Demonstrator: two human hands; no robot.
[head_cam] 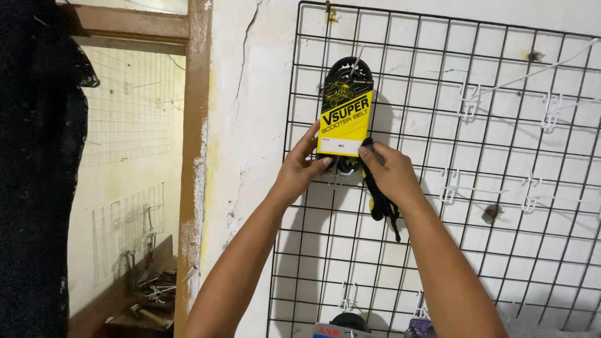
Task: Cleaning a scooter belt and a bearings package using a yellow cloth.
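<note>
Both raised, left hand (302,168) and right hand (389,170) grip the packaged belt (345,112).

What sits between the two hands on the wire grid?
The lower end of the belt pack, with its yellow and black card, lies between the left hand and right hand against the grid, in the head view.

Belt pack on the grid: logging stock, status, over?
Both hands grip the yellow-and-black belt pack, hung on a white hook. Wire grid behind. Nothing blocking.
</note>
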